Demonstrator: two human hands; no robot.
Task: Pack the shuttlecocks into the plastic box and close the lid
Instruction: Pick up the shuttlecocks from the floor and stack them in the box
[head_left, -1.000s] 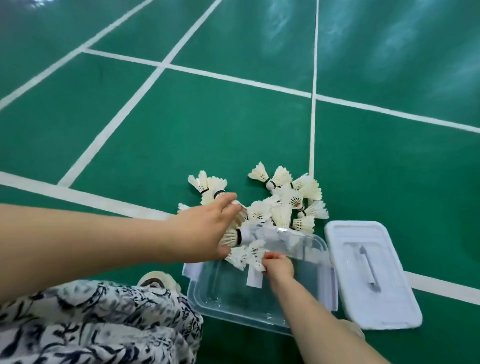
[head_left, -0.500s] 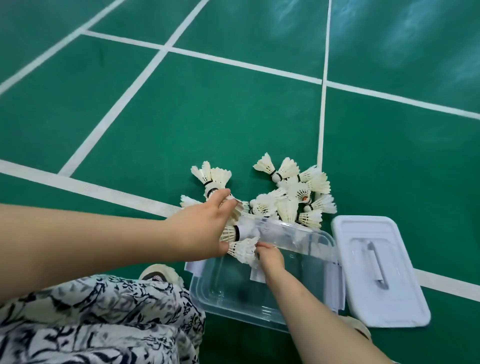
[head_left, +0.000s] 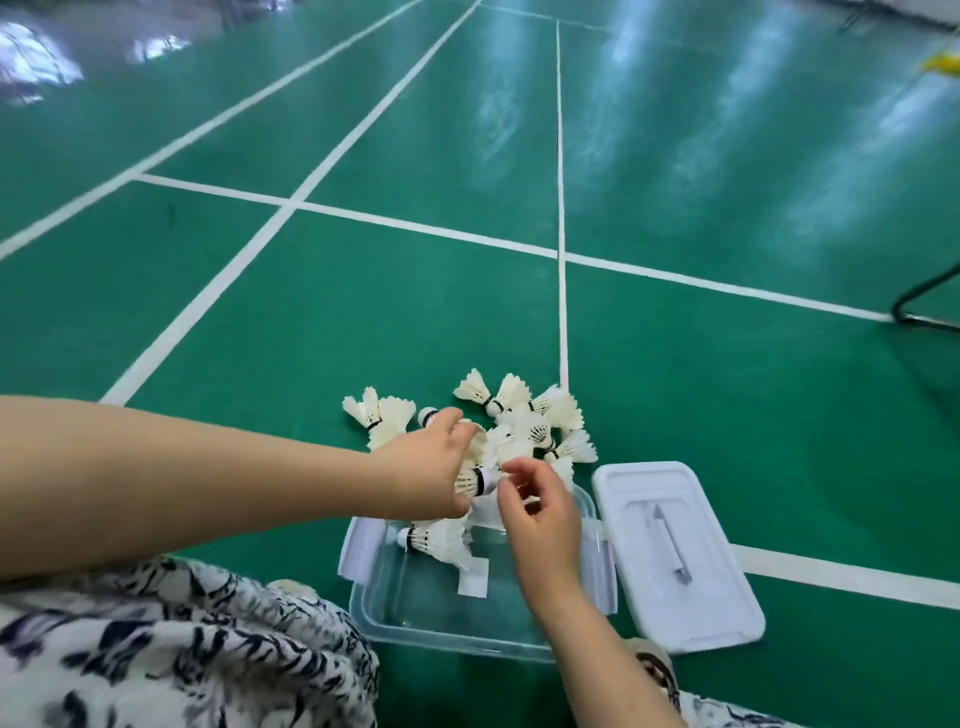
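A clear plastic box (head_left: 447, 631) sits on the green court floor in front of me, with white shuttlecocks (head_left: 441, 540) lying at its far left end. Behind the box lies a pile of several white shuttlecocks (head_left: 540, 423). My left hand (head_left: 426, 473) reaches over the box's far edge and grips a shuttlecock (head_left: 475, 478) with a black band. My right hand (head_left: 540, 514) hovers over the box, fingers loosely curled and holding nothing. The white lid (head_left: 675, 561) lies flat on the floor to the right of the box.
White court lines (head_left: 561, 208) cross the green floor. A black metal frame (head_left: 924, 306) stands at the far right. My patterned clothing (head_left: 171, 654) fills the lower left, and a shoe (head_left: 654, 670) shows beside the box's near right corner.
My right hand let go of shuttlecocks, which now lie in the box, and it rose with fingers loose. My left hand stays at the pile. The camera tilted up.
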